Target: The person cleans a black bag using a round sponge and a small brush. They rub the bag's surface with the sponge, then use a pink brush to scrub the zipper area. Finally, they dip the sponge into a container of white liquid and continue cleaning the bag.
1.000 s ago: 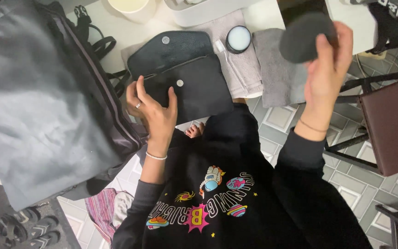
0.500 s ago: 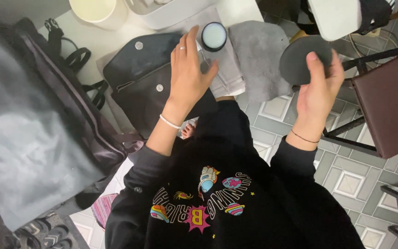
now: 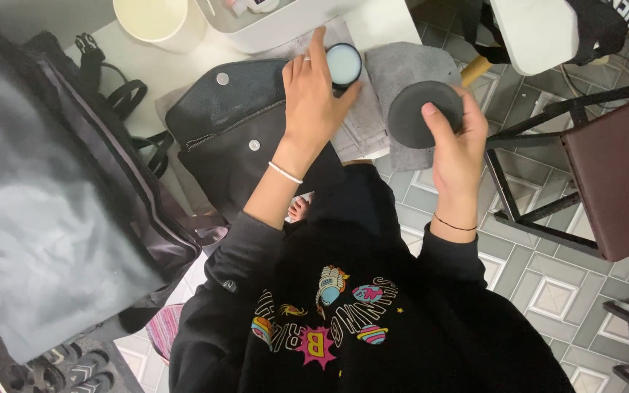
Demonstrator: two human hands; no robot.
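Two hands busy here: the left hand (image 3: 314, 102) grips the open round jar (image 3: 344, 64) sitting on a grey cloth (image 3: 402, 69) on the counter (image 3: 176, 69), while the right hand (image 3: 456, 142) holds its black lid (image 3: 420, 113) just beside.

A home room: patterned floor tiles (image 3: 547, 291), a brown chair (image 3: 613, 175), shoes (image 3: 60, 367) (lower left corner) by a white table (image 3: 176, 69)

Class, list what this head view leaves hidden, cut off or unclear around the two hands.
1. Small round tin: its near side is covered by the left hand.
2. Black round pad: its right part is hidden under the right hand.
3. White tray: cut off by the top edge.
4. Large grey bag: blurred, cut off left.
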